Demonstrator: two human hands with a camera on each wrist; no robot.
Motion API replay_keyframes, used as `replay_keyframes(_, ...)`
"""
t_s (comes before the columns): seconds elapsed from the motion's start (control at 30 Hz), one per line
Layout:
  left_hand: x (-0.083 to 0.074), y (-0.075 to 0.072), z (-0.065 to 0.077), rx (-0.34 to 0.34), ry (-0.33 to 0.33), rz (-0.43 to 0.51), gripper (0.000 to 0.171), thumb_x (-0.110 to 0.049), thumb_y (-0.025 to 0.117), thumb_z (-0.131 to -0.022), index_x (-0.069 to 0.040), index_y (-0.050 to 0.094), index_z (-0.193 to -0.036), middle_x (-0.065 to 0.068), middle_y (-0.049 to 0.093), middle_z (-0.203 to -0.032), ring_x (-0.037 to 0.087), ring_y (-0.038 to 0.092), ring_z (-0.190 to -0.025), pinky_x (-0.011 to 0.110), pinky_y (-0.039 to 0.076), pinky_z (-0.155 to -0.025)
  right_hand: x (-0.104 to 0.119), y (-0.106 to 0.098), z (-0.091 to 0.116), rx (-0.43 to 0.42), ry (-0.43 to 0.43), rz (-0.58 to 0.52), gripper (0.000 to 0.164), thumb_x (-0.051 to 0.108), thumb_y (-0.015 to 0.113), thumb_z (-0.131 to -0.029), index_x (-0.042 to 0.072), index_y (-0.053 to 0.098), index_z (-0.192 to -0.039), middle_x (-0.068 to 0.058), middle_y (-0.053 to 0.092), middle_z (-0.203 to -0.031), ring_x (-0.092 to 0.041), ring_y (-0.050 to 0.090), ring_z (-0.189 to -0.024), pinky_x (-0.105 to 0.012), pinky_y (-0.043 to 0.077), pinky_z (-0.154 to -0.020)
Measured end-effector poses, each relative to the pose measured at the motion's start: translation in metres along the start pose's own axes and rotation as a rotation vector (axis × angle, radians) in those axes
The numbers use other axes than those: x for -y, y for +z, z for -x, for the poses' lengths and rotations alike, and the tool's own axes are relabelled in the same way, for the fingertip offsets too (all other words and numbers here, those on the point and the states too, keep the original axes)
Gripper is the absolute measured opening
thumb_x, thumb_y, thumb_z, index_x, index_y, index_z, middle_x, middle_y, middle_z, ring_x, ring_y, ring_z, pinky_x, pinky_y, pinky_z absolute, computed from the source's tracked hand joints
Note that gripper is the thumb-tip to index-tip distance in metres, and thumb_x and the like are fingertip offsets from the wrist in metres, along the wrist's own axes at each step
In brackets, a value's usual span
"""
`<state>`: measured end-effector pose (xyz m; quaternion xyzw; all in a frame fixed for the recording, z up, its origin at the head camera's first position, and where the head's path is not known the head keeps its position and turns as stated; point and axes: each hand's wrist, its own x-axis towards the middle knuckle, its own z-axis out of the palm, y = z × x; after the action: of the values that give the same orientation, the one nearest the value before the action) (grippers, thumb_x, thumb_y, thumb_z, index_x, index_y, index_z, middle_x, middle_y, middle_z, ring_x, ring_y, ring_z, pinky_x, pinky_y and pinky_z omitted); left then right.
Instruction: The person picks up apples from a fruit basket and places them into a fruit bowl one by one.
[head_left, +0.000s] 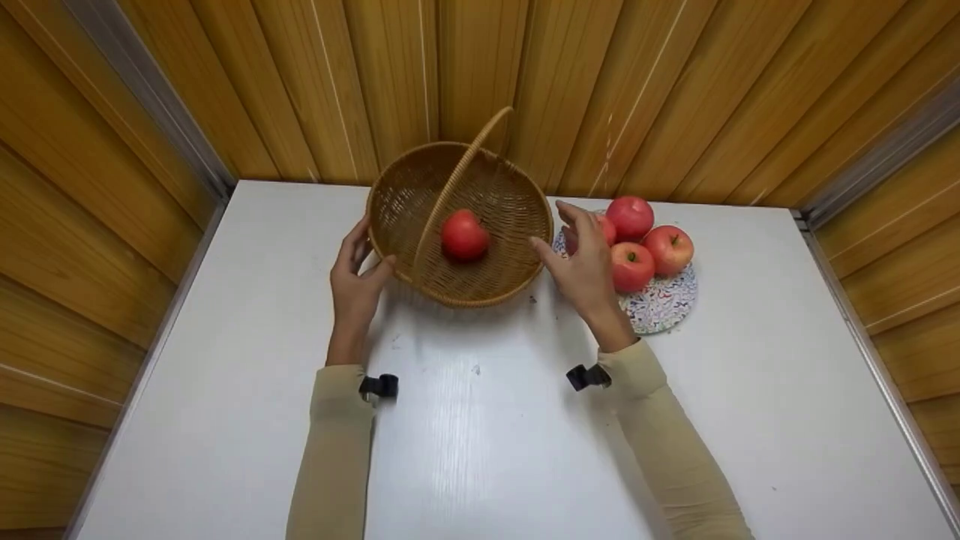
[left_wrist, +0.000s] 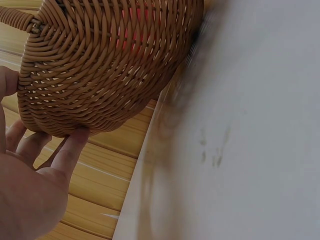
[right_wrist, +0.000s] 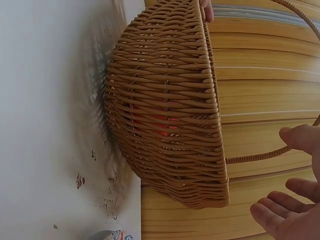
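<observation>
A brown wicker basket point(head_left: 517, 217) with an arched handle point(head_left: 450, 184) stands near the back of the table. One red apple point(head_left: 465, 236) lies inside it. My left hand point(head_left: 355, 289) holds the basket's left side, thumb at the rim and fingers against the woven outer wall point(left_wrist: 100, 85) in the left wrist view. On the opposite side, my right hand point(head_left: 587, 274) hovers by the rim, thumb and fingers spread apart. In the right wrist view a gap shows between those fingertips point(right_wrist: 262, 212) and the basket point(right_wrist: 170, 85).
Right of the basket, several red apples point(head_left: 632, 266) sit on a round speckled plate point(head_left: 660, 307), partly behind my right hand. Wood-patterned panels point(head_left: 480, 67) rise behind and beside the white table point(head_left: 465, 420). Small dark marks dot the tabletop.
</observation>
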<state>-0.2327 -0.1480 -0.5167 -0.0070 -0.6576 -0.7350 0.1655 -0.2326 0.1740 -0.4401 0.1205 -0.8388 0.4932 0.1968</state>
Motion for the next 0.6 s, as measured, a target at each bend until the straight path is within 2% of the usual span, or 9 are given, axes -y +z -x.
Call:
replay_keyframes(0.3, -0.002, -0.001, 0.002, -0.001, 0.013, -0.001, 0.067, -0.002, 0.074, -0.095, -0.016, 0.053, -0.157, 0.002, 0.055, -0.156, 0.022, 0.049, -0.143, 0.047, 0.053, -0.107, 0.002, 0.012, -0.004, 0.040, -0.031, -0.038, 0.064, 0.013, 0.084, -0.093, -0.008, 0.055, -0.146, -0.026, 0.057, -0.142, -0.035, 0.055, -0.135, -0.049, 0.050, -0.111)
replay_keyframes(0.6, -0.001, -0.001, 0.001, 0.005, 0.020, 0.003, 0.070, 0.000, 0.075, -0.094, -0.014, 0.051, -0.158, 0.003, 0.052, -0.158, 0.025, 0.048, -0.144, 0.049, 0.052, -0.107, 0.002, 0.025, -0.008, 0.057, -0.062, 0.028, 0.063, 0.018, 0.084, -0.094, -0.007, 0.057, -0.145, -0.024, 0.059, -0.141, -0.036, 0.055, -0.133, -0.048, 0.050, -0.108)
